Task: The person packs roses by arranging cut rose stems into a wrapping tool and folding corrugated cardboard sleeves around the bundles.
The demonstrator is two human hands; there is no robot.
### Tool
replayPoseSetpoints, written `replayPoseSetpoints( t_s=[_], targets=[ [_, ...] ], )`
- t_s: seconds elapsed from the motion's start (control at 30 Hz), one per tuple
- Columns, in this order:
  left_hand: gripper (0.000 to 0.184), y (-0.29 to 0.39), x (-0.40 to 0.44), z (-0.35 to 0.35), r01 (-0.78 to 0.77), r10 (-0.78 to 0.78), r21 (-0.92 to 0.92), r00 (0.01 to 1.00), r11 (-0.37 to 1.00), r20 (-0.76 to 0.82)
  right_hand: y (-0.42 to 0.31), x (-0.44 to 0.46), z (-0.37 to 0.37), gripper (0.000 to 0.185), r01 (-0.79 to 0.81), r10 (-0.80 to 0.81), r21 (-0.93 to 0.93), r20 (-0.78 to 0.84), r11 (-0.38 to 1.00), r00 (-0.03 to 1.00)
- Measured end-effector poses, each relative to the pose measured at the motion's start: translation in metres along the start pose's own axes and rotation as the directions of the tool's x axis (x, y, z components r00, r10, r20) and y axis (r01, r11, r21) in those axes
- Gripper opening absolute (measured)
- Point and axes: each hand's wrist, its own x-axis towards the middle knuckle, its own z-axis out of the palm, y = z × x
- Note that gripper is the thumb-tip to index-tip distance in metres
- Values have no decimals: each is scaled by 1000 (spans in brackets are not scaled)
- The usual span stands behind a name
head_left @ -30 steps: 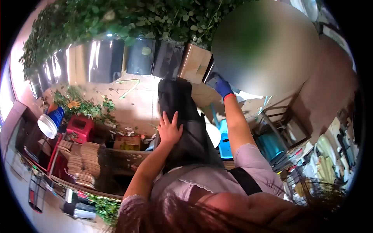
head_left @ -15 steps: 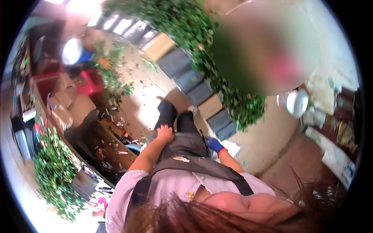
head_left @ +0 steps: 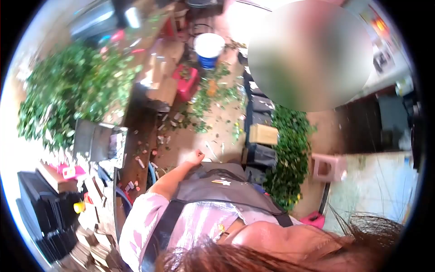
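Single head-worn view, wide, dark-cornered, facing forward and steeply down: apron (head_left: 247,199) close below, floor (head_left: 183,138) farther off, long edge of desk (head_left: 139,115) frame left.

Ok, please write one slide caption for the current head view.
Bare left hand near a grey apron; leaves on the floor, a white-and-blue bucket beyond.
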Motion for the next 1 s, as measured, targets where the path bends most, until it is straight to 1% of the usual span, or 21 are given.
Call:
replayPoseSetpoints(
  t_s=[0.03, 0.1, 0.13, 0.17, 0.23, 0.27, 0.3, 0.33, 0.37, 0.4, 0.43, 0.47, 0.5, 0.53, 0.57, 0.6, 0.73, 0.77, 0.83, 0.93, 1.0],
  targets=[
    [43, -32, 3, -8, 19, -22, -25, 995, 1000, -97, -39, 18, -57, 36, 14, -10, -111, 29, 994, 1000],
    [45, -81, -17, -26, 127, -177, -218, 958, 968, -226, -147, 39, -164, 33, 107, -97, -260, 54, 960, 994],
    [45, -106, -28, -27, 194, -281, -297, 917, 935, -283, -224, 36, -214, 35, 116, -108, -346, 43, 931, 993],
    [45, -115, -52, -31, 247, -394, -405, 857, 880, -333, -251, 58, -238, 37, 199, -198, -358, 39, 912, 979],
    [50, -135, -93, -31, 385, -539, -435, 780, 814, -318, -321, 115, -276, 42, 387, -397, -371, 53, 844, 916],
    [52, -155, -104, -10, 422, -576, -420, 731, 803, -366, -360, 140, -289, 47, 407, -411, -452, 96, 793, 907],
    [54, -165, -117, 6, 492, -625, -411, 718, 767, -306, -401, 163, -300, 48, 460, -480, -484, 91, 744, 872],
    [55, -185, -119, 33, 583, -667, -345, 712, 735, -218, -444, 180, -308, 49, 507, -542, -505, 89, 698, 836],
    [54, -201, -123, 63, 619, -667, -271, 732, 737, -139, -481, 197, -308, 51, 545, -596, -520, 83, 658, 799],
    [51, -229, -128, 106, 496, -592, -400, 789, 771, -165, -503, 236, -299, 54, 679, -768, -507, 52, 531, 639],
    [48, -244, -136, 136, 358, -513, -519, 837, 776, -189, -537, 263, -300, 65, 739, -817, -497, 95, 456, 568],
    [48, -226, -150, 151, 376, -541, -573, 829, 728, -143, -587, 268, -302, 67, 706, -766, -526, 150, 474, 625],
    [47, -205, -160, 146, 472, -631, -602, 772, 644, -70, -612, 295, -296, 69, 776, -867, -535, 150, 334, 476],
    [47, -179, -167, 139, 556, -709, -622, 705, 551, 2, -641, 324, -285, 73, 765, -894, -599, 173, 237, 413],
    [46, -159, -171, 131, 590, -754, -653, 655, 476, 42, -675, 334, -286, 76, 783, -902, -596, 219, 179, 373],
    [46, -141, -171, 122, 596, -781, -680, 623, 428, 55, -706, 346, -283, 78, 778, -893, -610, 256, 148, 371],
    [44, -84, -152, 80, 549, -845, -783, 532, 293, 57, -793, 397, -270, 82, 756, -895, -654, 348, -20, 278],
    [43, -74, -143, 72, 529, -853, -802, 519, 277, 48, -806, 415, -263, 85, 776, -904, -628, 365, -63, 221],
    [42, -58, -128, 57, 494, -869, -834, 493, 244, 38, -833, 431, -265, 86, 704, -878, -681, 445, -201, 179],
    [40, -36, -110, 40, 448, -886, -871, 462, 202, 32, -865, 454, -270, 86, 617, -769, -713, 584, -333, 260],
    [39, -25, -102, 32, 438, -895, -881, 445, 177, 42, -860, 479, -261, 79, 531, -798, -729, 584, -433, 150]
  ],
)
